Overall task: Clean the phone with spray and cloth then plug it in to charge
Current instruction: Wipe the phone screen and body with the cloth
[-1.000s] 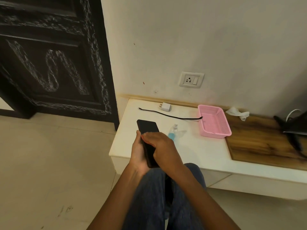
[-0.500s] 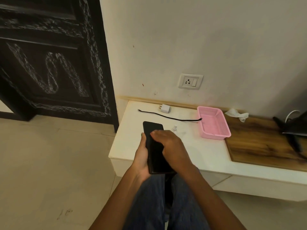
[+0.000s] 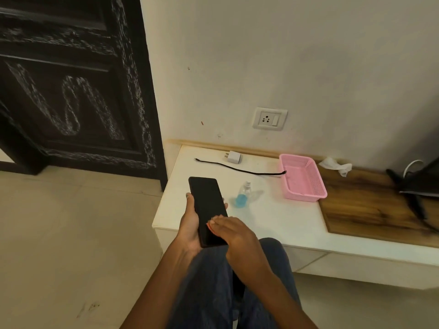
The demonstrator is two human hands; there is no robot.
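Phone [image 3: 208, 210]: black slab, dark screen facing up, held above the near left corner of the white counter [image 3: 273, 224]; its long axis runs near to far, far end leaning slightly left.
Left hand [image 3: 190, 224]: cradles the phone from beneath, thumb on its left edge, fingertips showing at its right edge.
Right hand [image 3: 234, 233]: laid flat, fingers pressed on the near end of the screen; no cloth visible under it.
Spray bottle [image 3: 243, 194]: small, clear, blue liquid, upright just right of the phone.
Cable [image 3: 240, 169]: black, stretched left to right on the counter's far part.
Adapter [image 3: 233, 157]: white, just beyond the cable.
Socket [image 3: 269, 118]: on the wall above.
Cloth [image 3: 336, 165]: white, crumpled, right of the pink basket [image 3: 306, 195].
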